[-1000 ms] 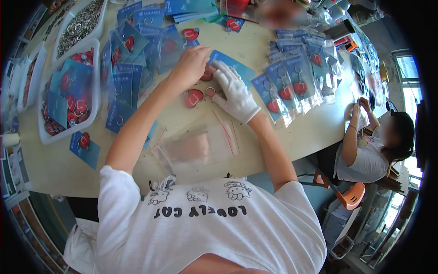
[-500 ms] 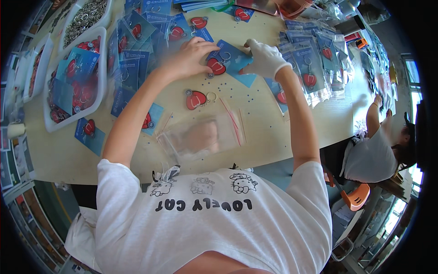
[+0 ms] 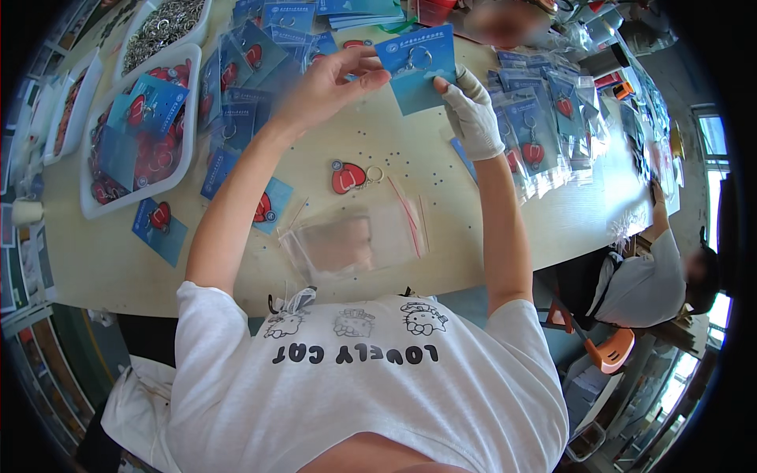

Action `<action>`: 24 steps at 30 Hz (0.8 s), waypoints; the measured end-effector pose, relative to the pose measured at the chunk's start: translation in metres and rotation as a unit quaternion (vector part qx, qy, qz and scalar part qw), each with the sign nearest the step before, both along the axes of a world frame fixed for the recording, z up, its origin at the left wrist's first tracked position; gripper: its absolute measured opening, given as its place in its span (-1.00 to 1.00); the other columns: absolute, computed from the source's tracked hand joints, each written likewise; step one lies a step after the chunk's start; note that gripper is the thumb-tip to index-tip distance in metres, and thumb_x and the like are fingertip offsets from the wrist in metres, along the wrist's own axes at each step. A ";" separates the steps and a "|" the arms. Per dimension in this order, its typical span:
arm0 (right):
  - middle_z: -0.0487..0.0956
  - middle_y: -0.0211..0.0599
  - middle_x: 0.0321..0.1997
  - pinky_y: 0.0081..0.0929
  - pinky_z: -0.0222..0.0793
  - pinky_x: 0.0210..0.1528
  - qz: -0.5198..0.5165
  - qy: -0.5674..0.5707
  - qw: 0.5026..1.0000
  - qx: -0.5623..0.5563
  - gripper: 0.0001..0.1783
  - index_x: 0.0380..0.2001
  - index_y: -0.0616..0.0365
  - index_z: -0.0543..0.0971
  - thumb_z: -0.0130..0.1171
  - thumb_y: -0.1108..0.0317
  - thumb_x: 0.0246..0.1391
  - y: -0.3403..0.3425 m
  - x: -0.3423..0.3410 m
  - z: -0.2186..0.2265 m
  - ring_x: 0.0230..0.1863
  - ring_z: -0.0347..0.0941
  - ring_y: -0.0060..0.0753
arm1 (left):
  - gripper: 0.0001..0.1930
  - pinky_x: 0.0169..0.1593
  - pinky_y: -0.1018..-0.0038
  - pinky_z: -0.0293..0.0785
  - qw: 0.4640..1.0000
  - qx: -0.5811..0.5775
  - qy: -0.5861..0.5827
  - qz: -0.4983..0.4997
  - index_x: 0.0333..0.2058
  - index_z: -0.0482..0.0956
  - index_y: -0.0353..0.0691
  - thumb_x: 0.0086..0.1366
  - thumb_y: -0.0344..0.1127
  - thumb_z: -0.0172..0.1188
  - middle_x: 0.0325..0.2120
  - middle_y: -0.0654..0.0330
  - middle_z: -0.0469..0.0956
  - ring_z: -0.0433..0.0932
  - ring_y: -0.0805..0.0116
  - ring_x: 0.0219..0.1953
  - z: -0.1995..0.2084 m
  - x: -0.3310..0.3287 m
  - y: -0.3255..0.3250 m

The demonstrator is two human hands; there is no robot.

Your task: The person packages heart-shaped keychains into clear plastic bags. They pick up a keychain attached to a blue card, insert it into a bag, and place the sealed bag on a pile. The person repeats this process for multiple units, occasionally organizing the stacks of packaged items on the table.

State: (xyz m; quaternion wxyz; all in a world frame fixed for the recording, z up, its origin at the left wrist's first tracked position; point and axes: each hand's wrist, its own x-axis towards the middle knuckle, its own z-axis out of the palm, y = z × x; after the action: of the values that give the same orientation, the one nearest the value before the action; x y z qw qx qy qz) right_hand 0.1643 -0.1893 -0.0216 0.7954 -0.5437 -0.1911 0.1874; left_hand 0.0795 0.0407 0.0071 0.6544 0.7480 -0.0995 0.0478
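Observation:
My right hand, in a white glove with bare fingertips, grips a blue card at its lower right edge. The card is raised and tilted over the table, with a metal split ring on its face. No red charm shows on this side. My bare left hand is at the card's left edge, thumb and fingers apart, some fingertips hidden by the card. Nearer me lie a loose red charm keychain with a ring and clear zip bags with red seal lines.
On the left stand white bins of red charms and metal rings. Blue cards pile up beside them. Bagged keychains lie at the right. Small blue dots are scattered mid-table. Another person works at the far right.
The blue card has been lifted off the table, up and to the right, in my right hand. The red charm that showed by it is out of sight. My left hand has opened slightly.

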 end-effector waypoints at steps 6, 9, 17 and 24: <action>0.61 -0.42 -0.18 -0.55 0.38 0.02 0.055 0.087 0.982 0.159 -0.76 -0.13 0.17 0.56 0.19 0.47 0.10 0.035 -0.019 0.008 -0.13 0.49 -0.57 | -0.74 -0.57 0.60 0.12 0.952 0.264 -0.115 0.103 -0.39 0.65 -0.22 0.25 -0.12 0.25 -0.63 0.44 0.44 0.23 0.68 -0.65 0.058 -0.004 -0.009; 0.56 -0.33 -0.08 -0.43 0.42 0.04 0.079 0.140 0.969 0.187 -0.73 -0.05 0.23 0.49 0.11 0.45 0.16 0.040 -0.029 0.014 -0.04 0.49 -0.47 | -0.73 -0.60 0.61 0.16 0.957 0.255 -0.065 0.118 -0.40 0.65 -0.21 0.23 -0.09 0.26 -0.63 0.44 0.44 0.24 0.67 -0.69 0.055 -0.002 -0.005; 0.49 -0.28 0.00 -0.49 0.43 -0.03 0.058 0.154 0.981 0.099 -0.48 0.08 0.29 0.35 0.20 0.25 0.13 0.028 -0.100 0.014 -0.02 0.48 -0.40 | -0.74 -0.56 0.67 0.29 0.976 -0.087 0.025 0.197 -0.39 0.61 -0.21 0.25 -0.12 0.25 -0.62 0.42 0.46 0.39 0.63 -0.64 0.023 -0.030 -0.022; 0.57 -0.37 -0.14 -0.42 0.45 -0.02 -0.178 0.149 0.971 0.061 -0.79 -0.12 0.13 0.46 0.13 0.41 0.17 0.005 -0.115 0.002 -0.14 0.52 -0.50 | -0.56 -0.35 0.48 0.38 0.964 0.229 0.006 0.137 -0.15 0.46 -0.26 0.15 -0.06 0.31 -0.48 0.26 0.50 0.48 0.40 -0.45 0.003 -0.097 -0.043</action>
State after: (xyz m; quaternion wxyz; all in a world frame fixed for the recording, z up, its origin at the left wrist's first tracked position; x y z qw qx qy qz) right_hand 0.0493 -0.1843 -0.0199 0.8672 -0.4854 0.0187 0.1099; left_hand -0.0172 -0.0026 0.0098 0.4535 0.8846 -0.0006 0.1085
